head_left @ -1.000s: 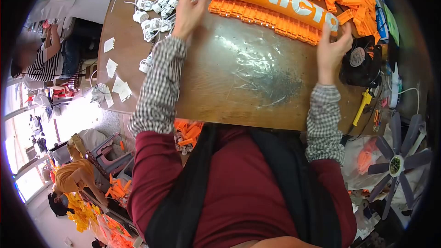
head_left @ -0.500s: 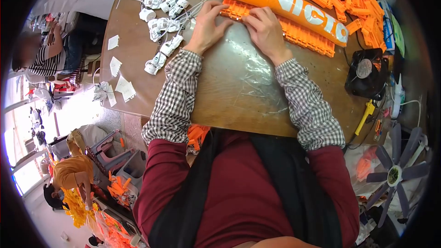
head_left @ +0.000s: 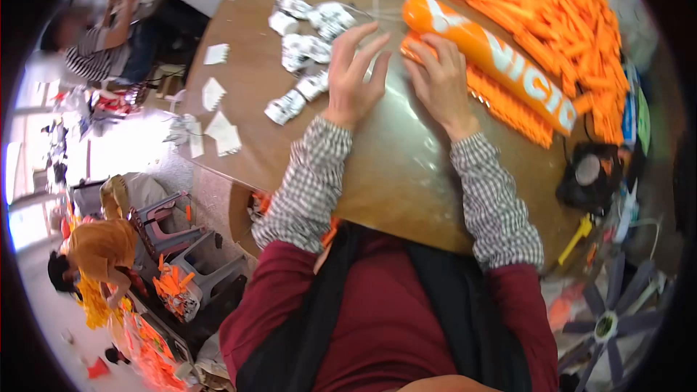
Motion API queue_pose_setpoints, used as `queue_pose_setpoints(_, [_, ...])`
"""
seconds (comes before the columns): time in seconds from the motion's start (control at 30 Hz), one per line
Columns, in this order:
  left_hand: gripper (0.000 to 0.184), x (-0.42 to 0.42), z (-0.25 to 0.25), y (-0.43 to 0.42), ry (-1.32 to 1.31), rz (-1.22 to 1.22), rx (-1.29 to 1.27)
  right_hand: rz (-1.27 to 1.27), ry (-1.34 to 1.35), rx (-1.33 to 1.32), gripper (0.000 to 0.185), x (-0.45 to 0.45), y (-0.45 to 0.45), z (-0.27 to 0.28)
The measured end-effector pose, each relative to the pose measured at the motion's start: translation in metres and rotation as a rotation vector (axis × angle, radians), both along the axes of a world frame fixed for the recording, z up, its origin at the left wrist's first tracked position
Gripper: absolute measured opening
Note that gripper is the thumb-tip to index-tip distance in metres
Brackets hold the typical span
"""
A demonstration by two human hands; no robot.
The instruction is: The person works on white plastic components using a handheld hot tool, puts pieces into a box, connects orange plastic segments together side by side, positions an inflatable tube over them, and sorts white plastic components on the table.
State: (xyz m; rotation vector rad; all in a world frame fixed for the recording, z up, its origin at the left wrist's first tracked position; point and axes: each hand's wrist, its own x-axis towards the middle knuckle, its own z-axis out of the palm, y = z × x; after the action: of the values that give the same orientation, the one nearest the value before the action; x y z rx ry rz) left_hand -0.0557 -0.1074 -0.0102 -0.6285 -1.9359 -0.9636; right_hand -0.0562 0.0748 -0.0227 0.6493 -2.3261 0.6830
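Note:
My left hand (head_left: 354, 80) is raised over the table with its fingers apart and nothing in them. It is close to the white cable-ended parts (head_left: 305, 51) on its left. My right hand (head_left: 444, 86) has its fingers curled over the left end of a row of orange plastic clips (head_left: 512, 109), which lies along the near side of an orange inflated tube (head_left: 494, 58) with white lettering. The fingers cover that end of the row, and the image is a little blurred there.
A big heap of orange plastic pieces (head_left: 537, 22) fills the far right. A black fan (head_left: 592, 174) and a yellow-handled tool (head_left: 576, 239) are at the right edge. Paper scraps (head_left: 221, 133) lie on the left. Two people (head_left: 102, 250) sit or bend beyond the table.
My left hand has come off the row of orange clips and its fingers have spread. My right hand stays at the row's left end. The whole view has shifted and tilted.

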Motion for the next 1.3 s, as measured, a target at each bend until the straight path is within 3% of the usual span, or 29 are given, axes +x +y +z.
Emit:
queue_pose_setpoints(0.1, [0.037, 0.017, 0.01, -0.058, 0.058, 0.449, 0.124, 0.122, -0.075, -0.059, 0.035, -0.023, -0.036, 0.007])
queue_pose_setpoints(0.17, [0.039, 0.033, -0.008, -0.086, -0.074, 0.544, 0.219, 0.215, -0.083, -0.057, 0.04, -0.053, -0.069, 0.013])
queue_pose_setpoints(0.23, [0.042, 0.055, -0.011, -0.089, -0.213, 0.632, 0.312, 0.283, -0.26, -0.017, 0.054, -0.094, -0.106, 0.012])
queue_pose_setpoints(0.3, [0.056, 0.078, -0.011, -0.072, -0.341, 0.658, -0.149, 0.269, -0.352, 0.065, 0.061, -0.134, -0.149, 0.015])
queue_pose_setpoints(0.37, [0.062, 0.076, -0.026, -0.081, -0.345, 0.649, -0.117, 0.258, -0.417, 0.103, 0.064, -0.136, -0.178, 0.013])
queue_pose_setpoints(0.43, [0.055, 0.066, -0.018, -0.085, -0.47, 0.706, -0.198, 0.281, -0.695, 0.34, 0.062, -0.138, -0.192, 0.023])
queue_pose_setpoints(0.57, [0.046, 0.066, -0.026, -0.085, -0.511, 0.807, -0.167, 0.229, -0.551, 0.034, 0.041, -0.103, -0.181, -0.003])
queue_pose_setpoints(0.63, [0.042, 0.061, -0.029, -0.091, -0.493, 0.832, -0.127, 0.084, -0.447, -0.053, 0.035, -0.077, -0.169, -0.011])
queue_pose_setpoints(0.77, [0.041, 0.068, -0.029, -0.084, -0.504, 0.675, -0.033, -0.084, -0.511, -0.057, 0.032, -0.009, -0.141, 0.009])
queue_pose_setpoints(1.03, [0.036, 0.073, -0.017, -0.048, -0.483, 0.408, -0.352, -0.1, -0.222, -0.022, 0.026, 0.059, -0.049, 0.015])
queue_pose_setpoints(1.1, [0.042, 0.069, -0.022, -0.046, -0.485, 0.345, -0.346, -0.023, -0.296, -0.013, 0.027, 0.073, -0.023, 0.014])
queue_pose_setpoints(1.23, [0.045, 0.064, -0.02, -0.031, -0.459, 0.125, -0.428, -0.126, -0.337, 0.107, 0.024, 0.097, 0.016, 0.034])
queue_pose_setpoints(1.3, [0.041, 0.054, -0.005, -0.026, -0.398, -0.016, -0.581, -0.148, -0.459, 0.215, 0.021, 0.102, 0.041, 0.052])
